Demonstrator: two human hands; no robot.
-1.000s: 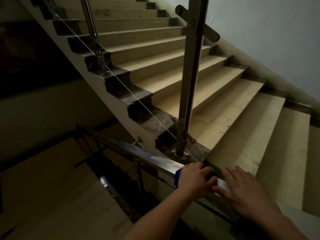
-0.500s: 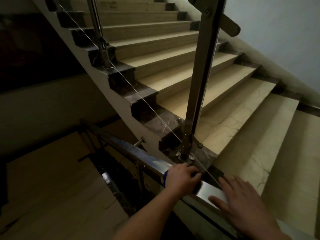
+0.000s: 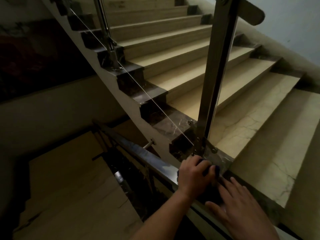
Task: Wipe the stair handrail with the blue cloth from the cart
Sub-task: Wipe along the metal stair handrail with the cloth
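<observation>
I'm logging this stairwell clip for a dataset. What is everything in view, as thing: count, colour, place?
handrail: one, shiny steel, running from lower right down to centre left
blue cloth: one, blue, mostly hidden under the left hand on the handrail
railing posts: two, steel, bolted at the edge of the upper steps
steps: several, beige with dark marble ends, rising toward upper left
lower landing: one, beige, bottom left
wall: one, pale, upper right
left hand: one, gripping the cloth on the handrail
right hand: one, flat, fingers spread, on the handrail nearer the camera
</observation>
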